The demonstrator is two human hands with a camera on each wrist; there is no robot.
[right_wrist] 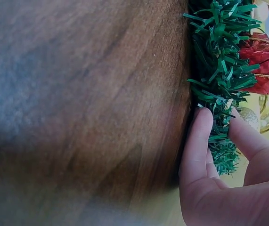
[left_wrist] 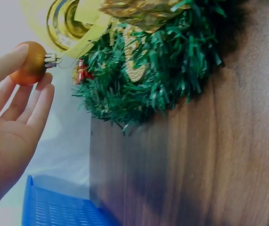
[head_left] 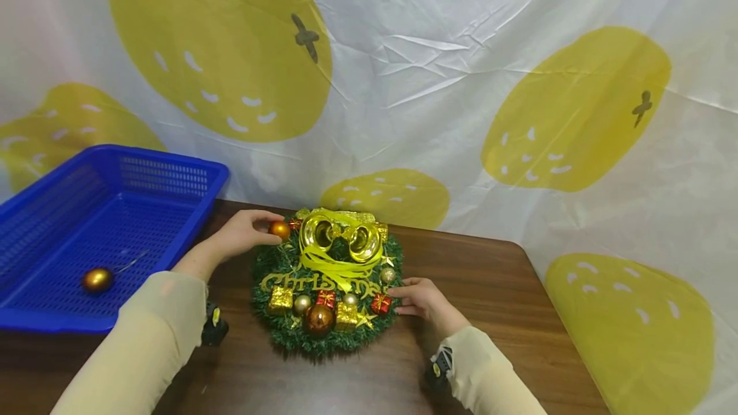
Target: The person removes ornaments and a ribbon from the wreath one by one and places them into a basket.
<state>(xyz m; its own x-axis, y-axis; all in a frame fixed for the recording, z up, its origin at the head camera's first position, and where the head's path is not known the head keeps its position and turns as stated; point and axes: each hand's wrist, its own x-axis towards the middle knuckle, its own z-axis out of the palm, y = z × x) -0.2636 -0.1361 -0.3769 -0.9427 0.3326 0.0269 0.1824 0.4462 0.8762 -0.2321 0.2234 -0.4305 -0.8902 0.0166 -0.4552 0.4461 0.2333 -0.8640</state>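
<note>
A green tinsel Christmas wreath [head_left: 314,348] lies on the table, with gold bells [head_left: 365,242], a yellow ribbon, gold lettering, small gift boxes and several baubles on it. My left hand [head_left: 242,234] pinches an orange bauble [head_left: 279,230] at the wreath's upper left edge. In the left wrist view, the silver cap and a thin string of this bauble [left_wrist: 29,66] point toward the wreath. My right hand [head_left: 426,305] grips the wreath's right edge beside a red gift box [head_left: 381,303]. The right wrist view shows the thumb and fingers around the green tinsel [right_wrist: 224,150].
A blue plastic basket [head_left: 190,226] stands at the left, with another orange bauble [head_left: 97,280] and its string inside. The brown wooden table [head_left: 484,287] extends to the right. Behind it hangs a white curtain [head_left: 403,114] with yellow fruit prints.
</note>
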